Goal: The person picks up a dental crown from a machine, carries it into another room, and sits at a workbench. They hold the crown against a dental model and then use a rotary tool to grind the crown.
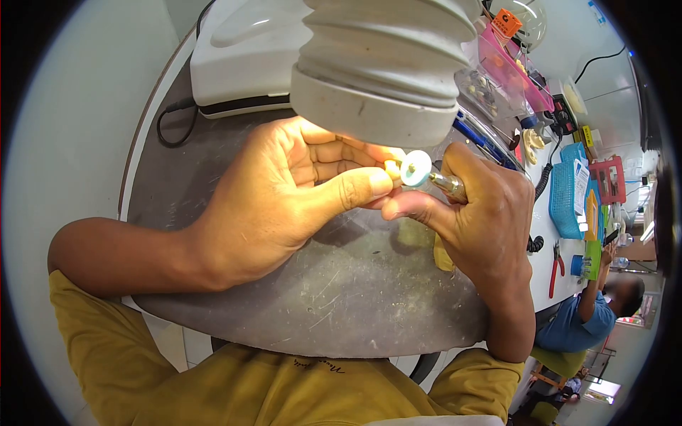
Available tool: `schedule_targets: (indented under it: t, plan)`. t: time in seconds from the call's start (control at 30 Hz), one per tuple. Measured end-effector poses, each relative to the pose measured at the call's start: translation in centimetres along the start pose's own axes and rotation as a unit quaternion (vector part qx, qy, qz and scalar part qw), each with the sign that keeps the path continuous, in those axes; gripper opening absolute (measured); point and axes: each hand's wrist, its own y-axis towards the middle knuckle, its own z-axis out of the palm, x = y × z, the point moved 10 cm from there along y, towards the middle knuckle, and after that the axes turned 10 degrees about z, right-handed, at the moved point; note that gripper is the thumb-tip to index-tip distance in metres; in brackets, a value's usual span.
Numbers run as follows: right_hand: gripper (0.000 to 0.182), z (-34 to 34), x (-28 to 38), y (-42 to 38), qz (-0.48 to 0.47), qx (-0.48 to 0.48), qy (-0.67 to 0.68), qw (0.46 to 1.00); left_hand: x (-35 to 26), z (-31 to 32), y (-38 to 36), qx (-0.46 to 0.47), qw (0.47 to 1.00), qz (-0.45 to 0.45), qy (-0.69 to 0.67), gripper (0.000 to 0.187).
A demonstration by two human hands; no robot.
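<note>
My left hand is closed, pinching a small yellowish tooth-like piece between thumb and fingertips. Its exact kind is hard to make out, as the fingers cover part of it. My right hand grips a metal rotary handpiece tipped with a pale whitish-green polishing disc. The disc's face is right at the tooth-like piece, and both hands nearly meet at that spot. Overhead, a ribbed grey hose nozzle ends close above the fingers.
A white machine stands at the back left of the dark worktop. To the right are blue pens, a dental cast, a pink bin, a blue basket and red pliers. Another person in blue sits beyond.
</note>
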Motion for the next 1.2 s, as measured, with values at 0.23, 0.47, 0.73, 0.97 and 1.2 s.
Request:
schedule_targets:
  t: [0.23, 0.47, 0.73, 0.97, 1.2]
  plan:
    - [0.058, 0.09, 0.12, 0.02, 0.002, 0.007, 0.003, 1.000, 0.11, -0.01, -0.05, 0.011, 1.000, -0.011, 0.018, 0.020]
    - [0.059, 0.17, 0.29, 0.03, -0.008, 0.009, -0.002, 1.000, 0.13, 0.21, -0.19, 0.006, 1.000, -0.013, 0.014, 0.020]
    - [0.058, 0.03, -0.35, -0.23, 0.006, 0.000, -0.014, 1.000, 0.27, 0.28, 0.03, 0.017, 0.999, -0.025, -0.037, 0.024]
    - [0.058, 0.32, -0.60, -0.18, 0.019, 0.020, -0.010, 1.000, 0.57, 0.17, -0.08, 0.001, 0.998, -0.037, -0.050, 0.023]
    - [0.057, 0.44, -0.41, -0.13, 0.024, 0.026, -0.007, 0.999, 0.52, 0.14, -0.08, 0.006, 0.999, -0.029, -0.041, 0.023]
